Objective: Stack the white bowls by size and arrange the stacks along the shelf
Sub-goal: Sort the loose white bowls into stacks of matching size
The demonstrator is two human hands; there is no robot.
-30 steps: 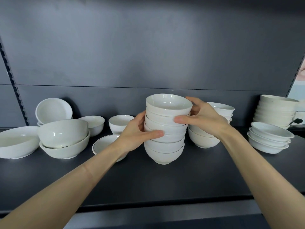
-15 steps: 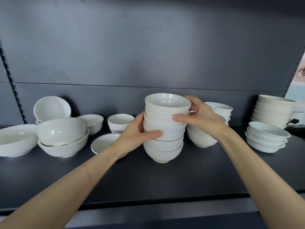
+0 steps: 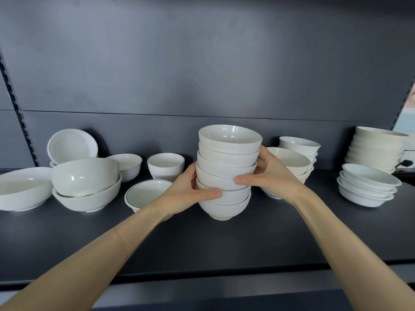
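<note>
**Dark shelf, white bowls: centre stack held in two hands**

Setting: a dark grey shelf (image 3: 224, 248) with a matching grey back panel (image 3: 202, 63); a slotted upright runs down the left edge.

Item 1. Centre stack (image 3: 226, 167): about six deep white bowls nested upright, foot on the shelf, leaning slightly to the left toward the top. Left hand (image 3: 186, 194) clasps the lower part, thumb across the front. Right hand (image 3: 274, 176) clasps the middle, thumb on the front, fingers wrapped behind. Both hands closed on the stack.

Item 2. Rimmed bowl (image 3: 146, 194), thin dark line at the lip, just left of the left wrist, partly hidden by it.

Item 3. Small cup-shaped bowl (image 3: 166, 166) behind it, standing alone.

Item 4. Two large nested bowls (image 3: 86, 185), the upper one tilted; a wide shallow bowl (image 3: 22, 189) at far left.

Item 5. A bowl tipped on its side (image 3: 71, 145) against the back panel, with a small bowl (image 3: 128, 164) to its right.

Item 6. Stacks behind the right hand (image 3: 298, 158), partly hidden.

Item 7. Far right: a low stack of shallow dishes (image 3: 368, 187) and a tall stack (image 3: 377, 151) behind.
</note>
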